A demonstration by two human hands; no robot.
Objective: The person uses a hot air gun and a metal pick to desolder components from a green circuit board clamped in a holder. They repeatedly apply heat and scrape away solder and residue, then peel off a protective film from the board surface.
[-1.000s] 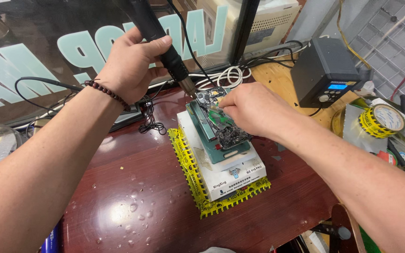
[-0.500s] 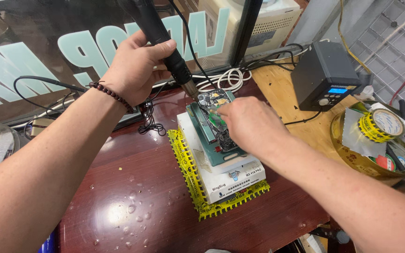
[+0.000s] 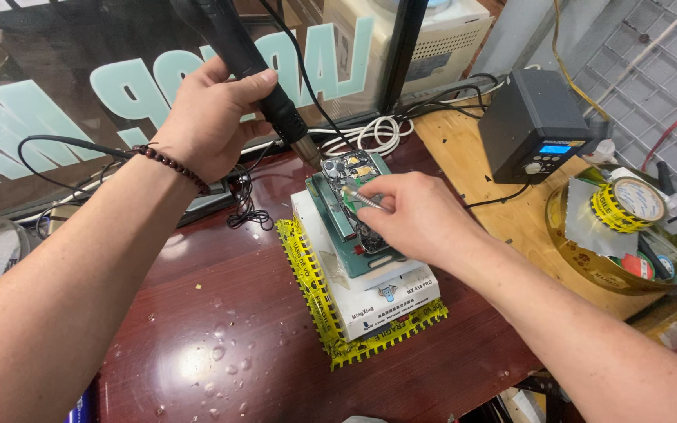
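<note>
hands: two, both the person's own
left hand (image 3: 211, 117): fingers wrapped tight round the one black hot-air handle (image 3: 246, 66), nozzle tip slanting down to the far end of the circuit board (image 3: 352, 171)
right hand (image 3: 419, 215): fingers pinched together on one pair of metal tweezers (image 3: 363, 198), tips resting on the board just ahead of the fingertips
board: one, clamped in one green holder (image 3: 354, 235), atop one white box (image 3: 385, 294) on one yellow mat (image 3: 331, 313)
table (image 3: 221, 345): dark red, wet with droplets
right side: one black station with a blue display (image 3: 534, 125), one yellow tape roll (image 3: 627, 202)
</note>
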